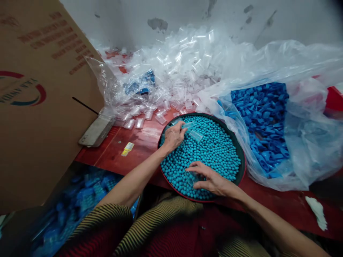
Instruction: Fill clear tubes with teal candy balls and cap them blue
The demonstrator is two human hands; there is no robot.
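Observation:
A round dark tray [242, 157] with a red outer edge holds a thick layer of small turquoise balls [211, 150]. Over its left side, my left hand [173, 136] pinches a small clear plastic case [188, 125] between thumb and fingers. Another clear case [196, 135] lies on the balls just right of that hand. Near the front rim, my right hand [210, 178] curls its thumb and fingers around a clear plastic case [192, 177] low against the balls. Fingers partly cover both held cases.
Behind the tray spreads a large heap of clear cases [184, 60]. To the right, an open plastic bag [300, 157] contains blue plastic parts [265, 114]. A cardboard box [40, 117] stands left, beside a grey metal object [97, 131]. Blue filled items [80, 203] lie below the red table [134, 142].

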